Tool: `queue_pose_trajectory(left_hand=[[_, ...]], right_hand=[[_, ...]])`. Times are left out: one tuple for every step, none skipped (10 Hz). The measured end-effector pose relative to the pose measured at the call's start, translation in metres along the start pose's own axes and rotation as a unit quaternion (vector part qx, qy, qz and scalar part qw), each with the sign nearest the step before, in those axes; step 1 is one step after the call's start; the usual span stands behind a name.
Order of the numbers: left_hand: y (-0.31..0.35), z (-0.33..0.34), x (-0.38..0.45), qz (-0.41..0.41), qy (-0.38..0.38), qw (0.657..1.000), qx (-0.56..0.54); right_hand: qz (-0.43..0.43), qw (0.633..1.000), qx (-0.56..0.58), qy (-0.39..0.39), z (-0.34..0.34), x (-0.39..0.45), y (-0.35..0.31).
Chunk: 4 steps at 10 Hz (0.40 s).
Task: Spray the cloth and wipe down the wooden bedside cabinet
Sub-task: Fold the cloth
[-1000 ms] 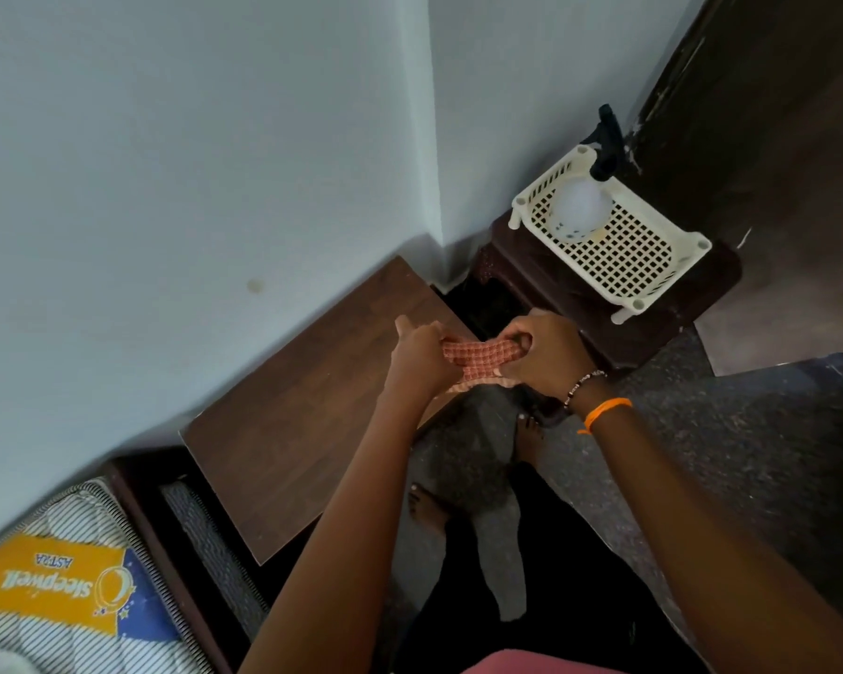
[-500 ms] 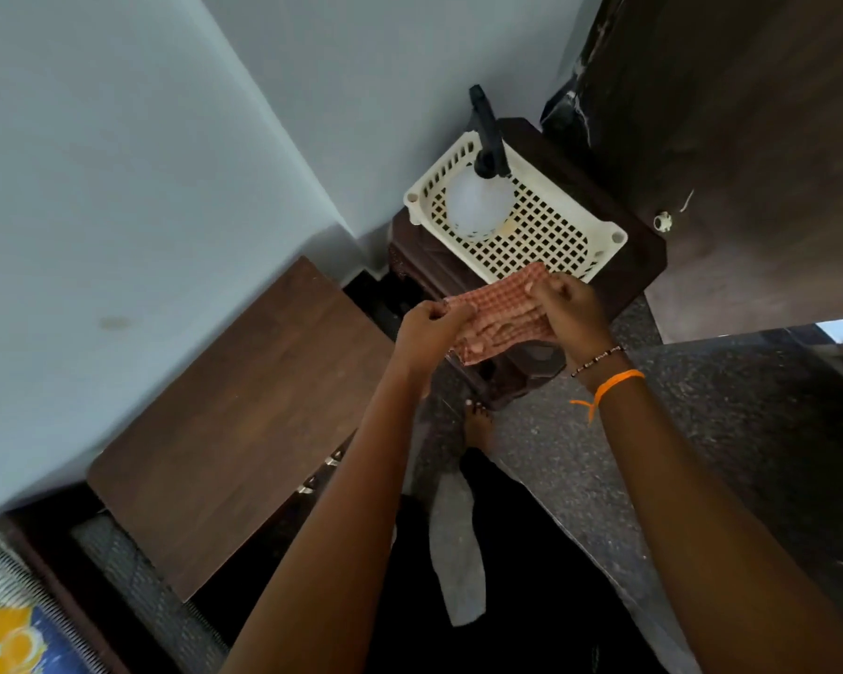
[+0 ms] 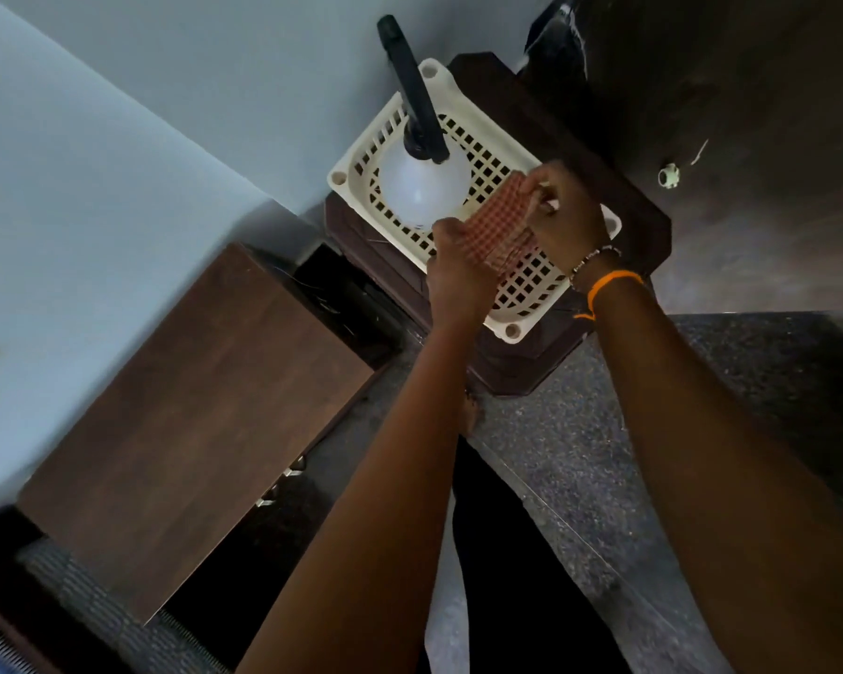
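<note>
Head view: I am holding the cloth (image 3: pixel 500 226) stretched between both hands, just above centre of the frame. My left hand (image 3: pixel 458 265) is gripping its lower left edge and my right hand (image 3: pixel 563 216) is pinching its upper right edge. Behind it, the sprayer (image 3: pixel 422 153) is standing in the basket (image 3: pixel 512 328) on a dark stool (image 3: pixel 648 235). The cabinet (image 3: pixel 186 430) is sitting at lower left against the wall (image 3: pixel 93 163).

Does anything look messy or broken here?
Nothing looks spilled or broken. The spray bottle stands in the cream basket, and both hands hold the checked cloth over it. The wooden cabinet top looks bare and tidy.
</note>
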<state>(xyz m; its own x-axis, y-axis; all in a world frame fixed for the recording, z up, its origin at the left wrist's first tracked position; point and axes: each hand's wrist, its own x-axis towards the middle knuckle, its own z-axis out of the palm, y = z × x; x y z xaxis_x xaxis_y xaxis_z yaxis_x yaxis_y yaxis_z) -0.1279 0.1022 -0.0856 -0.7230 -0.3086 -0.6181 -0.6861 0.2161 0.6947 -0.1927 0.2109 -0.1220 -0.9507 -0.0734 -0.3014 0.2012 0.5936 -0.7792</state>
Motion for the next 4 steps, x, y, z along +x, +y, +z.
queue_pose_trajectory(left_hand=[[-0.006,0.009,0.009,0.011,0.002,0.998,0.064],[-0.01,0.008,0.008,0.024,-0.012,0.989,0.143],[-0.012,0.002,0.004,0.07,-0.002,0.978,0.199],[-0.019,-0.005,-0.004,0.101,-0.011,0.958,0.267]], right_hand=[[-0.014,0.998,-0.063,0.001,0.006,0.012,0.017],[-0.033,0.994,-0.105,0.009,0.009,0.01,0.024],[-0.027,0.991,-0.129,-0.002,0.011,0.005,0.028],[-0.033,0.991,-0.131,-0.019,0.007,-0.004,0.024]])
